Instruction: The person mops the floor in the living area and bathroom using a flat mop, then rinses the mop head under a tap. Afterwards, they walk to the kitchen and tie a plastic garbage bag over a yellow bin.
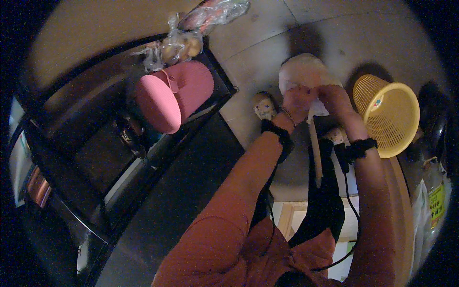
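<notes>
My left hand (298,100) and my right hand (331,97) are close together in front of me, both closed on the near edge of a pale, translucent plastic bag (304,70). The bag bulges out beyond my fingers and is somewhat blurred. A thin pale strip (315,154) hangs below the hands; whether it belongs to the bag I cannot tell. Just right of my right forearm is a yellow plastic wastebasket (392,114), its open mouth tilted towards me. What the bag holds is hidden.
On a black shelf unit (222,82) at the left sits a pink ribbed container (195,86) with a lighter pink oval face. Clear plastic bags with round yellowish items (183,46) lie behind it. My slippered foot (264,106) rests on the tiled floor (251,43). Bags stand far right.
</notes>
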A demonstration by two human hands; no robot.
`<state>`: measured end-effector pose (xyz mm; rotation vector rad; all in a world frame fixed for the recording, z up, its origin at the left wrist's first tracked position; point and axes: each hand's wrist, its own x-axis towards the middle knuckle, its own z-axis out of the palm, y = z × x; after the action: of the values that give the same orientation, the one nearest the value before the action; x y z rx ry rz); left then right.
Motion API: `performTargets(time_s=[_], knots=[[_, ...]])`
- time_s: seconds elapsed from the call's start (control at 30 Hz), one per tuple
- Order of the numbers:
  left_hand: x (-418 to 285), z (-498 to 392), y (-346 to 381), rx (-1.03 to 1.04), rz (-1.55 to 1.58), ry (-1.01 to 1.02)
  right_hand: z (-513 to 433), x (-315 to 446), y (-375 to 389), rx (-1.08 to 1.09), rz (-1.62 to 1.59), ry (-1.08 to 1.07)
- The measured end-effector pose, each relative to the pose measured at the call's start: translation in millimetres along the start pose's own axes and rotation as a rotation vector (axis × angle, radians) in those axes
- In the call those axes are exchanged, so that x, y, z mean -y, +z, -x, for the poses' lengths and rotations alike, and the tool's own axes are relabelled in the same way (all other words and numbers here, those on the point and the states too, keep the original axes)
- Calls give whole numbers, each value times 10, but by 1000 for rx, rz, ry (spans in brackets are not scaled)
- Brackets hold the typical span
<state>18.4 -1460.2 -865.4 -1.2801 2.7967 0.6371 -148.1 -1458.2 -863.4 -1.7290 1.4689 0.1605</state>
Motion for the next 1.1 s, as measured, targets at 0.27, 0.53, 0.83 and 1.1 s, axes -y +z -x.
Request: performTargets(time_s=[0.27, 0.53, 0.83, 1.1], knots=[[-30, 16, -43, 168, 51, 76, 158, -5, 16, -160, 66, -2], [-102, 129, 206, 121, 256, -109, 200, -143, 21, -201, 156, 209], [-389, 191, 271, 107, 997, -497, 612, 160, 184, -101, 40, 304], [-632, 537, -502, -360, 1044, -601, 734, 253, 380, -89, 18, 217]])
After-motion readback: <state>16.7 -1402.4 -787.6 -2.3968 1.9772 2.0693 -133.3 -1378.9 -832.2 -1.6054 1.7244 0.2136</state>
